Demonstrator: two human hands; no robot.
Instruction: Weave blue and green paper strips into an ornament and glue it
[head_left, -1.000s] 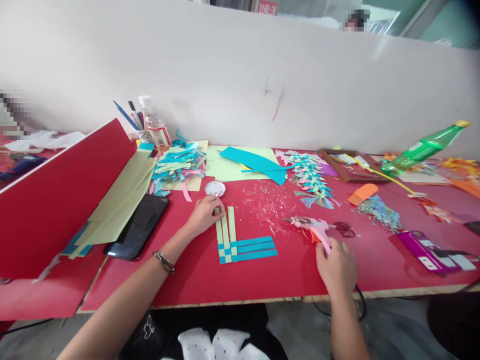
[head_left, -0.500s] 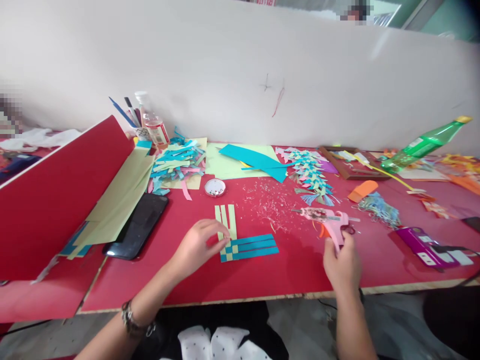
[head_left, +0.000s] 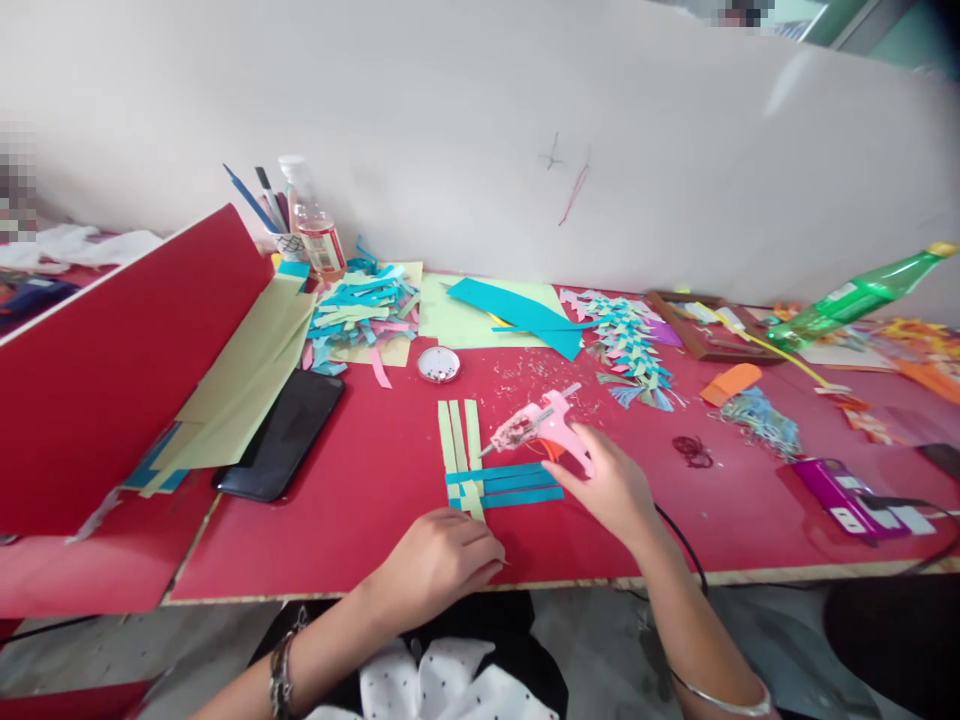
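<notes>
A small weave of pale green and blue paper strips point(head_left: 487, 472) lies on the red table point(head_left: 375, 520). My right hand point(head_left: 611, 490) is closed round the handle of a pink glue gun point(head_left: 544, 428), whose nozzle points left over the strips. My left hand point(head_left: 442, 560) rests near the table's front edge, just below the weave's lower corner, with its fingers curled; what they pinch, if anything, is hidden.
A black phone point(head_left: 285, 435) and a tilted red board point(head_left: 112, 370) with green sheets lie at left. Strip piles point(head_left: 364, 310), a small round tin point(head_left: 439, 365), a clear bottle point(head_left: 315, 235), woven pieces point(head_left: 630, 345), a green bottle point(head_left: 855, 295) and a purple tool point(head_left: 847, 495) stand around.
My right hand lifted the glue gun and carried it left over the weave. My left hand slid from the strips' top down to the front edge.
</notes>
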